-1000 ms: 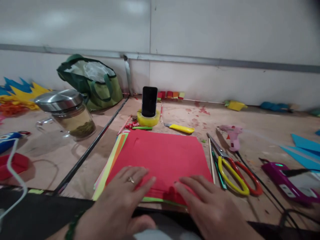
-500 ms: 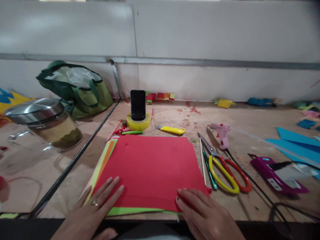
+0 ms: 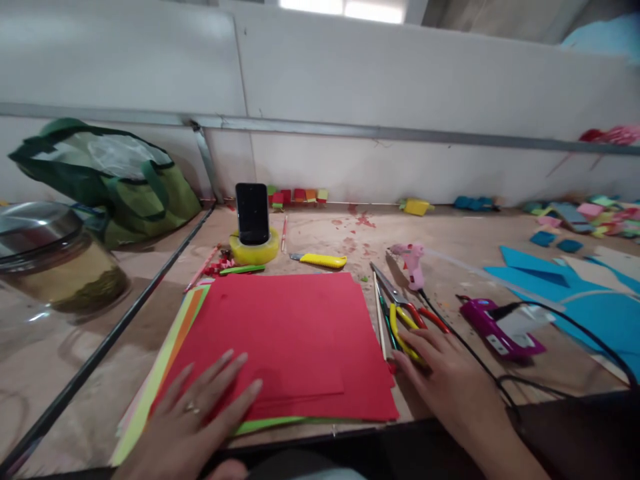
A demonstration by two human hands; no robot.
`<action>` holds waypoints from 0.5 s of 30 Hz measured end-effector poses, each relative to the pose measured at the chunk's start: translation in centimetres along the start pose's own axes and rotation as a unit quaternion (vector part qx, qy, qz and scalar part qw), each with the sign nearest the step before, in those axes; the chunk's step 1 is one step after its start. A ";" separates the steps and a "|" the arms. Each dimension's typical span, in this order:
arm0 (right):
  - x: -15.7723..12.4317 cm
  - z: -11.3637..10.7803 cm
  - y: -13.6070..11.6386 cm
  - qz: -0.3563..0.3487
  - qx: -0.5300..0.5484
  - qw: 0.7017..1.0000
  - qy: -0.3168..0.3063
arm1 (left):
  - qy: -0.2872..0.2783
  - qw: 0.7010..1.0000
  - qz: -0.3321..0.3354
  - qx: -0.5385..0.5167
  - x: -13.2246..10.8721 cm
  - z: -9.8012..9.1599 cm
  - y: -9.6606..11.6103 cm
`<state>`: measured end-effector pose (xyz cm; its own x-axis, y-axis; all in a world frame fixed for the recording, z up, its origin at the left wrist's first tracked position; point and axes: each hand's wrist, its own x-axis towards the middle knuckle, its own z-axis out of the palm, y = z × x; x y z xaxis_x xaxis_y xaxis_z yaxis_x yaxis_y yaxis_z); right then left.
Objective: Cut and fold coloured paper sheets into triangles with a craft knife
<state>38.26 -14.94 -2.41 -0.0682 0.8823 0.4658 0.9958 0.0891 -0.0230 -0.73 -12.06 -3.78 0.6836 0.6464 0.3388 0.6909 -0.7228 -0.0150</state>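
Observation:
My left hand [image 3: 200, 413] lies with spread fingers on the lower left of a red paper sheet [image 3: 285, 333]. A ring is on one finger. Beneath the red sheet, yellow, orange and green sheets show at the left and front edges. To the right of the stack, my right hand [image 3: 450, 380] is over the handles of a pair of scissors [image 3: 393, 290], thumb and fingers apart. Red and yellow handle loops are partly hidden under it, and the blades point away from me. A thin wooden stick [image 3: 379, 313] and a green pencil-like stick [image 3: 385, 313] lie beside the scissors.
Behind the paper are a yellow box cutter [image 3: 323, 261] and a phone [image 3: 253, 213] upright against a tape roll [image 3: 255, 250]. Rightward sit a pink glue gun [image 3: 414, 267], a purple power strip [image 3: 495, 330] with cables, and blue paper [image 3: 590, 320]. A glass jar [image 3: 65, 267] and green bag [image 3: 145, 207] stand left.
My right hand has left the red sheet's lower right corner and moved right onto the scissors' handles. My left hand stays on the paper. The view has turned to the right.

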 end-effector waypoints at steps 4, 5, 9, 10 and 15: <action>-0.4 0.5 1.1 0.021 -0.038 0.999 -0.027 | -0.041 0.997 0.059 -0.020 3.4 -0.1 1.7; -0.5 0.4 1.1 0.028 -0.056 0.998 -0.017 | -0.050 0.997 0.062 -0.020 3.8 -0.1 1.8; -0.8 -0.3 0.4 0.018 -0.098 0.994 0.035 | -0.065 0.997 0.043 -0.026 4.4 -0.5 2.0; -0.8 -0.4 0.1 0.012 -0.104 0.994 0.027 | -0.067 0.997 0.042 -0.026 4.4 -0.6 2.0; -0.9 -0.3 -1.1 0.012 -0.139 0.989 -0.058 | -0.076 0.995 0.051 -0.025 4.5 -0.5 2.5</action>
<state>37.22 -15.94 -2.57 -0.0341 0.9310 0.3635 0.9747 -0.0495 0.2182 3.91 -11.05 -1.81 0.7805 0.5953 0.1906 0.6056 -0.7957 0.0053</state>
